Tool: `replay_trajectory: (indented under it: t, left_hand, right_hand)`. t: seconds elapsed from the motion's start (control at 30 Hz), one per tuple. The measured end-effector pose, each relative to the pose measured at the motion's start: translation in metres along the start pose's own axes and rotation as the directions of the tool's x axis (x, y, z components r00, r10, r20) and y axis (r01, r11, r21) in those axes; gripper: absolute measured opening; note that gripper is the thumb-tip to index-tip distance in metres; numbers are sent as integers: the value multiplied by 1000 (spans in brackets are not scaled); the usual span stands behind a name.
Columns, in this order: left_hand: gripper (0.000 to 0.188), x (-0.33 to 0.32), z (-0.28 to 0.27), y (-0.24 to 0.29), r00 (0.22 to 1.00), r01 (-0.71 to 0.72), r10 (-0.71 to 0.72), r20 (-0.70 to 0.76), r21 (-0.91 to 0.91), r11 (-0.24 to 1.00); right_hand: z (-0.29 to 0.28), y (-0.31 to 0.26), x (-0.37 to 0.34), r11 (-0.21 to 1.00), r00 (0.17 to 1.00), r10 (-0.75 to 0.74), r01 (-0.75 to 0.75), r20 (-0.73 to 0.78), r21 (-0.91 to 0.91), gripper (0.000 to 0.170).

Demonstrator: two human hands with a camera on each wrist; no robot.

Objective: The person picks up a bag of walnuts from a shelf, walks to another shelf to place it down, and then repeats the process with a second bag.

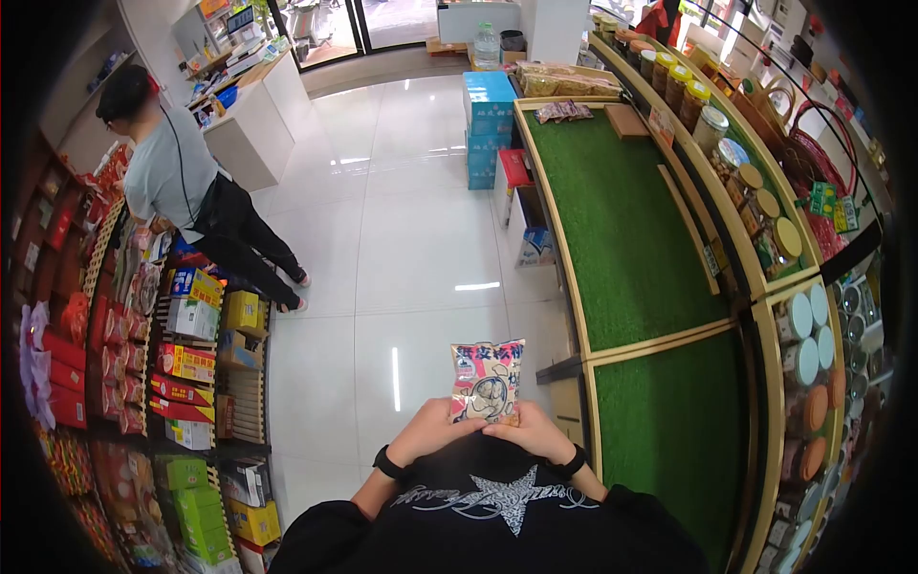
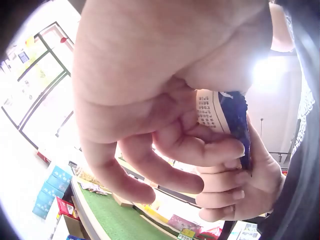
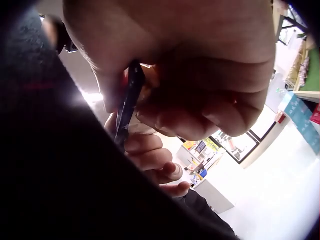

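Note:
A small printed snack packet in pink, cream and blue is held upright in front of the chest in the head view. The left hand pinches its lower left edge, and the right hand pinches the lower right, thumbs on the front. In the left wrist view the packet's dark blue edge shows between the left hand and the right hand, fingers curled behind it. The right wrist view has the packet edge-on, gripped by the right hand, with the left hand's fingers beyond.
Green-lined display shelving runs along the right, with lidded jars beside it. Packed shelves stand on the left, where another person stands. Blue boxes are stacked ahead, past the tiled floor.

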State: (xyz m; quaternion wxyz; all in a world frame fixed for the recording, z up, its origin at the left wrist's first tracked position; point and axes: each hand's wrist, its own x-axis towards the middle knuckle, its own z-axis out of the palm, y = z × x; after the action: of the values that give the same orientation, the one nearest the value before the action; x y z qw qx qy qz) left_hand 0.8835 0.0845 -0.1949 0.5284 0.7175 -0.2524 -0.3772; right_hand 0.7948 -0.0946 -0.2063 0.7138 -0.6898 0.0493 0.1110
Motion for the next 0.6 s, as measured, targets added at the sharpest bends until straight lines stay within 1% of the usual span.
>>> replay_trajectory:
  t: [0.07,0.1,0.17,0.23,0.27,0.3,0.37,0.4,0.5,0.57,0.6]
  left_hand:
    - [30,23,-7,19,998,65,-65,-10,66,996]
    - [30,35,-8,22,998,61,-60,-16,75,995]
    - [31,60,-11,28,999,8,-8,-32,-2,1000]
    - [31,85,-16,36,999,-13,14,-40,25,1000]
    - [31,98,-17,41,998,-25,27,-49,35,999]
    - [31,111,-18,46,998,-32,34,-49,33,999]
    - [32,132,-19,57,998,-42,45,-44,57,997]
    - [32,141,-17,61,998,-40,42,-45,48,998]
    - [32,160,-15,72,999,-15,14,-47,-12,1000]
    - [30,167,-16,80,998,50,-51,-33,-37,998]
    - [28,172,-16,70,998,-25,25,-56,3,1000]
  right_hand:
    - [-22,-2,18,1000,1000,-29,29,-3,-6,29]
    - [-35,-5,27,999,999,-31,31,19,-19,29]
    - [-57,-16,46,998,998,-54,55,34,-29,28]
    - [-79,-35,58,1000,999,-7,8,53,-19,28]
    - [-88,-45,64,997,997,-65,66,36,-47,29]
    - [-99,-50,70,996,997,-67,68,34,-54,29]
    - [-120,-56,80,995,999,1,4,52,-103,29]
    - [-129,-57,83,994,999,9,-4,54,-106,29]
    - [-148,-56,95,996,997,60,-57,56,-68,29]
    - [-156,-55,102,999,998,-5,8,69,-47,28]
    - [-158,-55,105,1000,997,14,-13,77,-8,27]
